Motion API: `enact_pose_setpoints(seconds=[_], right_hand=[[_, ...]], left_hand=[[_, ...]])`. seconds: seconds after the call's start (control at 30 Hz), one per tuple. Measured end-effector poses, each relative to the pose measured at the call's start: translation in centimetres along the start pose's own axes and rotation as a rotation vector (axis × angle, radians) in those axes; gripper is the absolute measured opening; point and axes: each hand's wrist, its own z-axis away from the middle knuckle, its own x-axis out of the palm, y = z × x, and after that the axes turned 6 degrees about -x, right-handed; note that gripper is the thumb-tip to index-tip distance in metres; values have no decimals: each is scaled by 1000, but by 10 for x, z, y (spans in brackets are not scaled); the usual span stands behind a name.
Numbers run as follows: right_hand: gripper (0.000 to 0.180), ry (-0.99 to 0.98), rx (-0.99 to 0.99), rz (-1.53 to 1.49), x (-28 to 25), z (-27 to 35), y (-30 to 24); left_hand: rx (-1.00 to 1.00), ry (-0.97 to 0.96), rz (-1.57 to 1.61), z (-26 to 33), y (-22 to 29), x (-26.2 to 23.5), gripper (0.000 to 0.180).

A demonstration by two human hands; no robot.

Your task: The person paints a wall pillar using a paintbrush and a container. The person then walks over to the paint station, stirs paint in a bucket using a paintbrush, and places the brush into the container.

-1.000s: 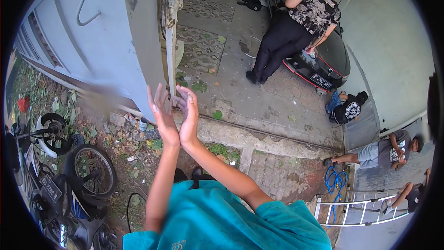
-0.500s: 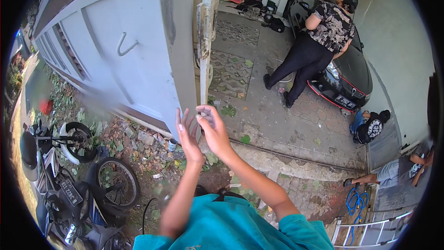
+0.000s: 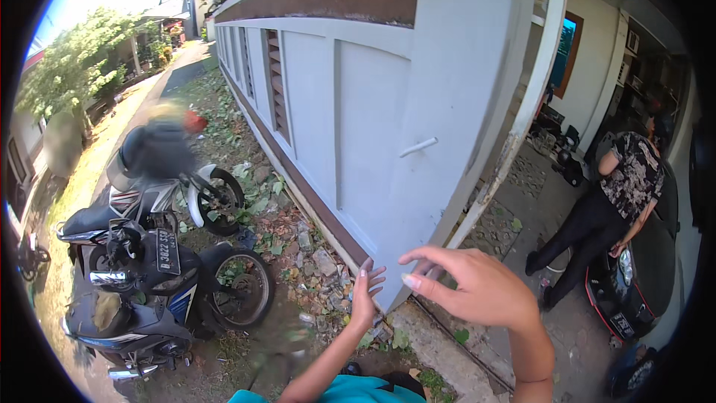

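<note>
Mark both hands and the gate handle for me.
left hand (image 3: 365,295), head view, on the back of the open hand.
right hand (image 3: 477,287), head view, on the back of the hand.
gate handle (image 3: 418,147), head view, on the middle of the pale bar.

Beyond your fingers (image 3: 373,277) you are seeing a pale grey-blue gate (image 3: 373,104); left of them, black and white-blue motorbikes (image 3: 149,269); right, a person (image 3: 611,209) wearing a black-and-white patterned top.
</note>
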Motion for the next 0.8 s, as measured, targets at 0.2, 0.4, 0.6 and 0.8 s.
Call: enact_pose_setpoints(seconds=[0.2,0.4,0.6,0.8], right_hand=[[37,-514,-245,-302,78,-68,33],[35,-785,-221,-400,201,-127,62],[35,-945,-549,-341,328,-73,34],[34,-1187,-751,-328,381,39,4]], left_hand=[[53,363,124,26,30,-71,54],[396,929,6,120,41,-126,54],[598,1508,-163,245,8,-104,47],[546,1906,-122,346,-57,-42,44]])
